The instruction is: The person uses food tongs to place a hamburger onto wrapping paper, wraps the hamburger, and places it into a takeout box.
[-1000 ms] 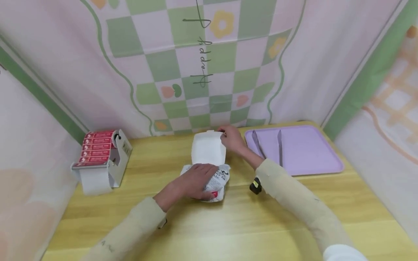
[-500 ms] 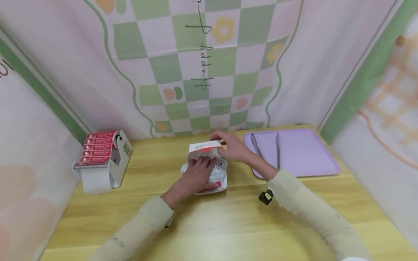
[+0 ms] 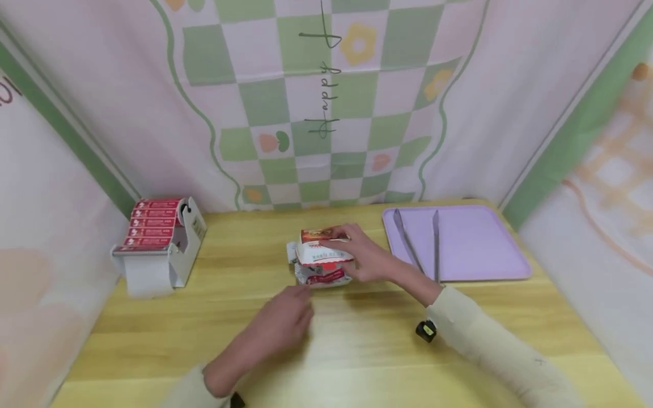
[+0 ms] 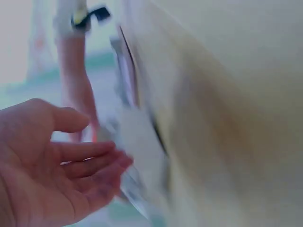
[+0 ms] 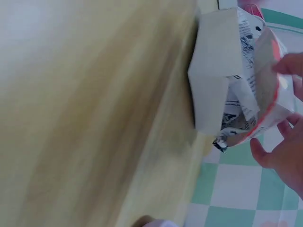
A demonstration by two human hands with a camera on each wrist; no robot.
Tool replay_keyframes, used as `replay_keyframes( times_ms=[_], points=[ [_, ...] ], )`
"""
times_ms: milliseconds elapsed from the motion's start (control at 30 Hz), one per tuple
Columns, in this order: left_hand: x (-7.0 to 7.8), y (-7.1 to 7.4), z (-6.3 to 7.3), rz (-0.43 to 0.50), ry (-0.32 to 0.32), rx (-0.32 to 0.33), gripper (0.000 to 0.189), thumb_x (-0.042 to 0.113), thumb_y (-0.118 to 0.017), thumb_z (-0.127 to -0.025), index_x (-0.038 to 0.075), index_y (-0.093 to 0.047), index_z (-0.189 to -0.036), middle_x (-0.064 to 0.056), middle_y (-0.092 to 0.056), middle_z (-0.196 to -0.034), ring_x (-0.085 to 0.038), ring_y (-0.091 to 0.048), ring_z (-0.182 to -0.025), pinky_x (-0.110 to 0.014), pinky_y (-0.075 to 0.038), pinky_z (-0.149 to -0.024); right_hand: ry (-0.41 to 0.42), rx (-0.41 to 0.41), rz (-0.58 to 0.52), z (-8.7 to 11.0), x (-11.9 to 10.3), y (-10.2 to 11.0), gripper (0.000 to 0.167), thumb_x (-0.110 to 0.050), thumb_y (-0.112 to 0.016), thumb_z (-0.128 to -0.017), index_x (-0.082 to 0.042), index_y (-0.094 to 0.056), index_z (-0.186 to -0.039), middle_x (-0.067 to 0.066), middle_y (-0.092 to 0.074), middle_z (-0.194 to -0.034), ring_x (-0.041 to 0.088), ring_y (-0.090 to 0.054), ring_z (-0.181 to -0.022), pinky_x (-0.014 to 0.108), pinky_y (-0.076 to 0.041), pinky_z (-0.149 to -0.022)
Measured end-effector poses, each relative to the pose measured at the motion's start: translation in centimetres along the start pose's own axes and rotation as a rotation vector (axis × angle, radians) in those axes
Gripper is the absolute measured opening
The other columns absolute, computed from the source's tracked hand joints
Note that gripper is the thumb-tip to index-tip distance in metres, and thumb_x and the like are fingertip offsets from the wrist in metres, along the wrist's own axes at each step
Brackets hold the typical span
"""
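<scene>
A clamshell burger box stands mid-table with its lid folded most of the way down. Printed wrapping paper around a wrapped bundle shows at the front between lid and base; in the right wrist view, paper also bulges out over the box base. My right hand holds the lid from the right, thumb at one edge and fingers across its top. My left hand is apart from the box, near its front left, and holds nothing. In the left wrist view its fingers are loosely bent.
A lilac tray lies at the right with metal tongs on it. At the left stands a white dispenser with a roll of red labels. A patterned curtain hangs along the table's back edge.
The lid has swung from upright down over the wrapped bundle, moved by my right hand. My left hand has let go of the bundle and drawn back toward the front left.
</scene>
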State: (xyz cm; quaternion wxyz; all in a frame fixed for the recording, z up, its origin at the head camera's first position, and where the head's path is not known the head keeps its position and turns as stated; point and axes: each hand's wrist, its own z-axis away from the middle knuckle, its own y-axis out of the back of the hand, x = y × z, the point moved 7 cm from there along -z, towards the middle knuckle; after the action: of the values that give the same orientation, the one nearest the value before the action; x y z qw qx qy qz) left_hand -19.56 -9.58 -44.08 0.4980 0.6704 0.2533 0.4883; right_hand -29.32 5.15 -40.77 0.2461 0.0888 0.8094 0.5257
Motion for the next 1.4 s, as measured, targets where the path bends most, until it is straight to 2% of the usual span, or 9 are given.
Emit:
replay_keyframes(
  times_ms=[167, 333, 500, 733, 867, 1000, 1133, 1233, 1400],
  points=[
    [-5.8, -1.1, -0.8, 0.597, 0.315, 0.048, 0.054, 0.026, -0.057, -0.101, -0.009, -0.043, -0.141, -0.024, -0.066, -0.121, -0.027, -0.071, -0.095, -0.041, -0.059, -0.088, 0.007, 0.012, 0.054, 1.1, -0.2, -0.5, 0.046, -0.026, -0.071, -0.090, -0.014, -0.063, -0.134, 0.014, -0.055, -0.124, 0.028, -0.048, -0.113, 0.046, -0.045, -0.087],
    [-7.4, -3.6, -2.8, 0.982, 0.447, 0.055, 0.059, 0.027, -0.057, -0.102, -0.009, -0.034, -0.142, -0.031, -0.060, -0.124, -0.026, -0.072, -0.089, -0.038, -0.060, -0.086, 0.010, 0.017, 0.109, 0.4, -0.3, -1.6, 0.042, -0.033, -0.068, -0.093, -0.020, -0.059, -0.132, 0.010, -0.053, -0.118, 0.025, -0.045, -0.109, 0.041, -0.040, -0.083],
    [-6.5, -4.6, -4.1, 1.006, 0.418, 0.112, 0.045, 0.014, -0.058, -0.100, -0.005, -0.036, -0.134, -0.026, -0.058, -0.117, -0.020, -0.070, -0.082, -0.031, -0.061, -0.076, -0.015, -0.064, 0.174, 0.0, 0.0, -3.0, 0.056, -0.042, -0.060, -0.096, -0.030, -0.046, -0.149, 0.014, -0.043, -0.134, 0.033, -0.035, -0.127, 0.050, -0.036, -0.096],
    [-6.0, -4.2, -4.0, 1.063, 0.426, 0.154, 0.051, 0.008, -0.061, -0.093, -0.004, -0.039, -0.138, -0.024, -0.054, -0.128, -0.025, -0.062, -0.098, -0.031, -0.055, -0.085, -0.039, -0.156, 0.231, -0.5, 0.2, -4.1, 0.056, -0.047, -0.047, -0.102, -0.038, -0.033, -0.155, 0.012, -0.024, -0.163, 0.037, -0.018, -0.150, 0.061, -0.030, -0.108],
    [-6.0, -4.7, -3.3, 1.177, 0.505, 0.085, 0.033, 0.014, -0.056, -0.100, -0.007, -0.052, -0.125, -0.017, -0.068, -0.103, -0.020, -0.070, -0.085, -0.027, -0.058, -0.080, -0.049, -0.162, 0.244, -0.7, 0.1, -4.1, 0.054, -0.048, -0.046, -0.102, -0.040, -0.034, -0.154, 0.010, -0.028, -0.161, 0.035, -0.023, -0.148, 0.060, -0.032, -0.104],
    [-5.4, -6.0, -2.2, 1.366, 0.616, -0.044, 0.035, 0.022, -0.050, -0.105, -0.011, -0.058, -0.111, -0.010, -0.068, -0.077, -0.017, -0.072, -0.069, -0.023, -0.060, -0.068, -0.061, -0.168, 0.238, -0.6, 0.1, -4.2, 0.054, -0.050, -0.043, -0.103, -0.041, -0.032, -0.155, 0.010, -0.028, -0.161, 0.034, -0.024, -0.147, 0.061, -0.032, -0.103],
    [-3.7, -7.0, -2.1, 1.561, 0.604, -0.114, 0.039, 0.022, -0.046, -0.106, -0.014, -0.055, -0.118, -0.010, -0.070, -0.083, -0.020, -0.074, -0.075, -0.023, -0.061, -0.072, -0.070, -0.174, 0.252, -0.5, 0.3, -4.2, 0.052, -0.047, -0.040, -0.104, -0.041, -0.030, -0.155, 0.011, -0.027, -0.162, 0.034, -0.023, -0.148, 0.062, -0.030, -0.105],
    [-2.6, -7.2, -3.3, 1.660, 0.561, -0.059, 0.036, 0.018, -0.044, -0.107, -0.008, -0.049, -0.130, -0.009, -0.073, -0.088, -0.019, -0.074, -0.078, -0.022, -0.061, -0.074, -0.080, -0.175, 0.264, -0.6, 0.3, -4.0, 0.051, -0.044, -0.041, -0.105, -0.040, -0.032, -0.155, 0.011, -0.027, -0.162, 0.036, -0.023, -0.148, 0.062, -0.030, -0.105],
    [-2.1, -7.1, -4.2, 1.694, 0.558, 0.062, 0.035, 0.008, -0.040, -0.106, -0.002, -0.043, -0.140, -0.008, -0.073, -0.087, -0.015, -0.074, -0.075, -0.019, -0.060, -0.070, -0.086, -0.190, 0.261, -0.7, 0.4, -4.1, 0.050, -0.043, -0.044, -0.104, -0.039, -0.035, -0.154, 0.011, -0.028, -0.161, 0.036, -0.023, -0.147, 0.062, -0.031, -0.104]
  ],
)
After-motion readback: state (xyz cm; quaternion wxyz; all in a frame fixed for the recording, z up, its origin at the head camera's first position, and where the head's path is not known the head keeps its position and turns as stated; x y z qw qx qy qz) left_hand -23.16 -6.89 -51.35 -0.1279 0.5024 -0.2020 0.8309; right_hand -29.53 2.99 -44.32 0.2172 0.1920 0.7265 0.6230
